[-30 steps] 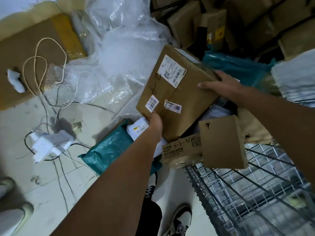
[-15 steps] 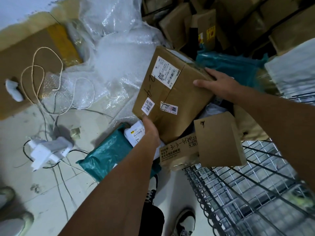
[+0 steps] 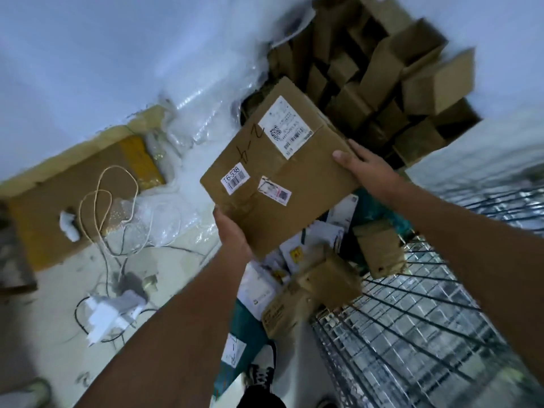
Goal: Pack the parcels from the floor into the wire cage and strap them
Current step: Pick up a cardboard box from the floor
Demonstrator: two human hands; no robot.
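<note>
1. I hold the box (image 3: 279, 175) up off the floor; the cage (image 3: 426, 328) lies below and to its right, on my right arm's side.
2. The box's long axis runs from my left hand (image 3: 232, 231) at its near lower corner up and away.
3. Left grip: fingers curled under that corner. Right hand (image 3: 365, 169): fingers wrapped over the right edge. Both grasp the box.
4. More parcels (image 3: 312, 293) lie below the box, beside the cage.

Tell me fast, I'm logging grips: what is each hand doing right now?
Left hand: grips the near lower corner of the cardboard box.
Right hand: holds the same box at its far right edge, fingers wrapped behind.
</note>
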